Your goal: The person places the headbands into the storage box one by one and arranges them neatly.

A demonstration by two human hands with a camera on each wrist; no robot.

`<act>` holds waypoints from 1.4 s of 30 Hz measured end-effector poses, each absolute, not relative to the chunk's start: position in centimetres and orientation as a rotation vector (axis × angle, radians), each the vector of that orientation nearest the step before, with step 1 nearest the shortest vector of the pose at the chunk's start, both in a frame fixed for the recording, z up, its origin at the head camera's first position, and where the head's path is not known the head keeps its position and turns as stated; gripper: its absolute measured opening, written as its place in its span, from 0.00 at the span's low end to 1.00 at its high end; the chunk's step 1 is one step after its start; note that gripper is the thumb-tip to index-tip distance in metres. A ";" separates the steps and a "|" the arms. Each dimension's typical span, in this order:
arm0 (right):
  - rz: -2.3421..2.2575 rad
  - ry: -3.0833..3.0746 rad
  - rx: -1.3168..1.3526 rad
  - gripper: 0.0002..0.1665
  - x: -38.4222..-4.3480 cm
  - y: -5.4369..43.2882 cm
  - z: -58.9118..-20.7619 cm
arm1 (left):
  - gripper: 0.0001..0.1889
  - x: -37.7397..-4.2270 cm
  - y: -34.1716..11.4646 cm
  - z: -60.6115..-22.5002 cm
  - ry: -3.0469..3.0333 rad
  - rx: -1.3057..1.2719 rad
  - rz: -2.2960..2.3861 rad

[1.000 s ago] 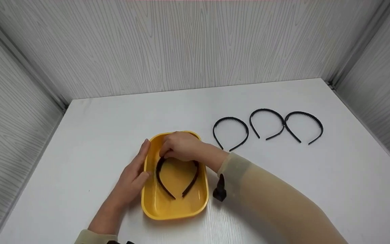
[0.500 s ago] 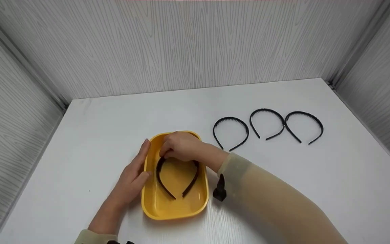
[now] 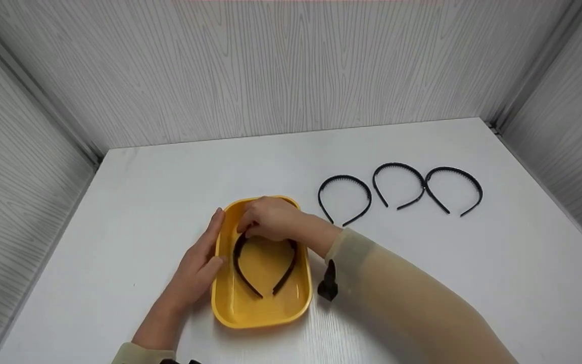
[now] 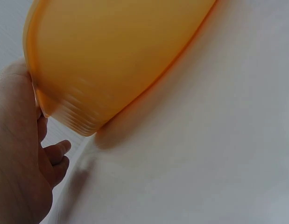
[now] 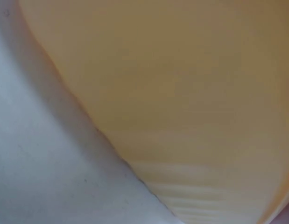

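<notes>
Tray (image 3: 264, 312): smooth, plastic-looking; glossy highlights inside; fine ribbing on an outer corner
Headband in the tray (image 3: 236, 260): plastic-looking; low sheen
Loose headbands (image 3: 344, 177): plastic-looking; toothed along the inner curve
Tabletop (image 3: 185, 177): smooth; soft sheen near the tray
Back wall (image 3: 281, 71): wood-grain patterned; matt
Right sleeve (image 3: 407, 288): smooth, matt; cloth or plastic, cannot tell

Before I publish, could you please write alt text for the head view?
A person's right hand curls over at least one dark headband inside a yellow tray; the left hand rests against the tray's left side. Three black headbands lie on the white table to the right.
</notes>
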State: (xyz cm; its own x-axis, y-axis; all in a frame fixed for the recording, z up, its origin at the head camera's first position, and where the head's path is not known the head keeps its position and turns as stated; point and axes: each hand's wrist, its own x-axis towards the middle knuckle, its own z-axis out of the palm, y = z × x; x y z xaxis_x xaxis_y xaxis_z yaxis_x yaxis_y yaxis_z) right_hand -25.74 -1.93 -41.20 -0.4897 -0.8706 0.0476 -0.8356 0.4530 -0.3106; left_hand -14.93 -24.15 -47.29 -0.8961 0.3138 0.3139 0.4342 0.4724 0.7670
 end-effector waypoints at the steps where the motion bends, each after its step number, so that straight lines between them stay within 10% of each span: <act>1: -0.454 2.573 -1.521 0.14 -25.7 -1.9 -41.2 | 0.46 -15.0 -24.1 -47.3 -2.581 -0.660 -1.402; 42: -0.910 2.660 -1.449 0.16 -27.5 9.8 -35.8 | 0.45 -14.9 -24.3 -47.1 -2.549 -0.667 -1.391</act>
State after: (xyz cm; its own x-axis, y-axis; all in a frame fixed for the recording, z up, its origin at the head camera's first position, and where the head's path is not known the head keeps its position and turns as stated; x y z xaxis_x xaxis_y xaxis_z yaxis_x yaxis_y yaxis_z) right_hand -27.53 9.79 -35.82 -0.5800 -0.7643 0.2820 -0.7768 0.4146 -0.4740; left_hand -14.88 -24.31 -47.10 -0.8873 0.3050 0.3458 0.4559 0.4671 0.7577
